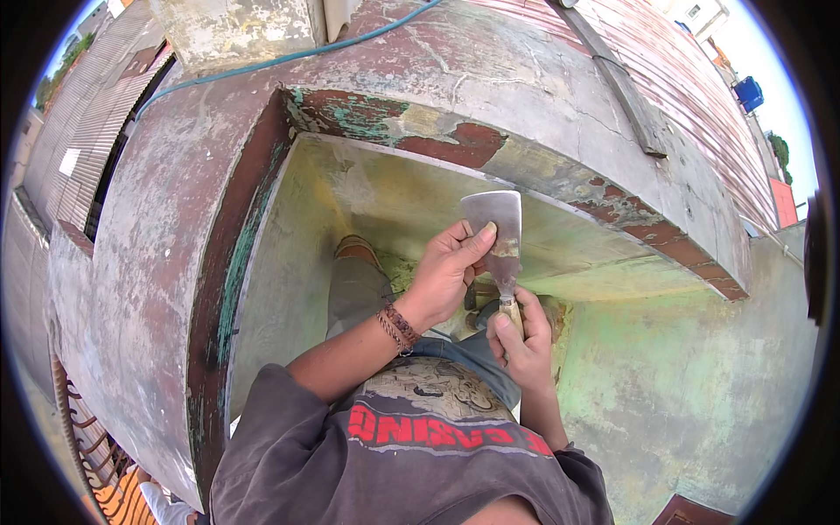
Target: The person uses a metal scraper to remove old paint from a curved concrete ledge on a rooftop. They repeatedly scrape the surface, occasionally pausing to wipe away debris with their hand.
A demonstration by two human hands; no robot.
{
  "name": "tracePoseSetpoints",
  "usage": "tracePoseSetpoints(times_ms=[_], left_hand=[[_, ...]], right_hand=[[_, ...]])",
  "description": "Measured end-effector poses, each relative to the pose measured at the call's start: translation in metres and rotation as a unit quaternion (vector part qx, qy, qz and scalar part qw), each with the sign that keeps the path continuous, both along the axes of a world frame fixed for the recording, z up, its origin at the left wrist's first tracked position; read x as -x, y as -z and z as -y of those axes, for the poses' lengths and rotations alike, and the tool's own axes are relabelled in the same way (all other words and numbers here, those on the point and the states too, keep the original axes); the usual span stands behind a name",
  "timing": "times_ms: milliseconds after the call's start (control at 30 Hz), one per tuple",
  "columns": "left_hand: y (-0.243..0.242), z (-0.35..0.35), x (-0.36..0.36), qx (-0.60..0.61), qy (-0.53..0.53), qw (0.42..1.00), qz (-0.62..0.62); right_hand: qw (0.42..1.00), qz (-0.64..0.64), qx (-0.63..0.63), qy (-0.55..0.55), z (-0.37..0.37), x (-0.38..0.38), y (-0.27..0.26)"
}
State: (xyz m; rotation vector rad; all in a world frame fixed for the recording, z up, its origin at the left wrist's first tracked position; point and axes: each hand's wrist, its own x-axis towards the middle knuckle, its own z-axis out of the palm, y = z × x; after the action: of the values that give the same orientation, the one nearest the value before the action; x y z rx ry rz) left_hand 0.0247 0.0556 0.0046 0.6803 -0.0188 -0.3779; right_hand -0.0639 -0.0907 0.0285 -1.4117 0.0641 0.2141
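Note:
A paint scraper [505, 230] with a broad metal blade stands nearly upright before my chest, its blade end away from me. My right hand [523, 335] is wrapped around its short light handle. With thumb on the face of the blade and fingers behind it, my left hand [453, 262] pinches the blade's left side. Paint or residue marks the lower blade. Beyond the blade runs the concrete ledge's front face [453, 141], where maroon and green paint is flaking off in patches.
A blue hose [315, 51] crosses the ledge top, near a peeling pillar [243, 29]. At right a wooden plank [613, 79] leans over the ledge. Worn green walls [676, 374] surround my legs. Below left, a person's sleeve [161, 502] shows beside a curled metal railing [88, 426].

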Motion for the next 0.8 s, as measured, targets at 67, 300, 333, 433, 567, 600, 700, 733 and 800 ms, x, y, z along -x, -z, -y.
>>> tracePoseSetpoints(times_ms=[67,300,333,433,567,600,700,733,800], left_hand=[[-0.003,0.001,-0.002,-0.017,0.004,1.0,0.011],[-0.02,-0.006,0.003,-0.124,-0.062,0.985,0.103],[-0.021,-0.009,0.004,-0.126,-0.067,0.984,0.106],[-0.027,-0.014,0.006,-0.163,-0.087,0.975,0.126],[-0.034,-0.015,0.01,-0.161,-0.108,0.974,0.12],[-0.034,-0.015,0.008,-0.147,-0.113,0.976,0.112],[-0.029,-0.021,0.005,-0.118,-0.122,0.981,0.09],[-0.027,-0.023,0.003,-0.117,-0.119,0.982,0.084],[-0.026,-0.027,0.002,-0.122,-0.111,0.983,0.082]], right_hand=[[1.0,0.002,-0.005,0.001,-0.003,-0.003,0.006],[0.998,0.001,-0.044,-0.037,0.003,0.0,0.007],[0.997,-0.004,-0.054,-0.046,0.006,0.0,0.006],[0.997,0.0,-0.061,-0.053,0.008,0.002,0.009],[0.998,0.005,-0.029,-0.05,0.012,0.002,0.01],[0.998,0.006,-0.024,-0.053,0.012,0.001,0.008],[0.998,0.007,-0.013,-0.06,0.011,0.006,0.005],[0.998,0.007,-0.011,-0.061,0.012,0.009,0.004],[0.998,0.008,-0.01,-0.06,0.015,0.01,0.006]])
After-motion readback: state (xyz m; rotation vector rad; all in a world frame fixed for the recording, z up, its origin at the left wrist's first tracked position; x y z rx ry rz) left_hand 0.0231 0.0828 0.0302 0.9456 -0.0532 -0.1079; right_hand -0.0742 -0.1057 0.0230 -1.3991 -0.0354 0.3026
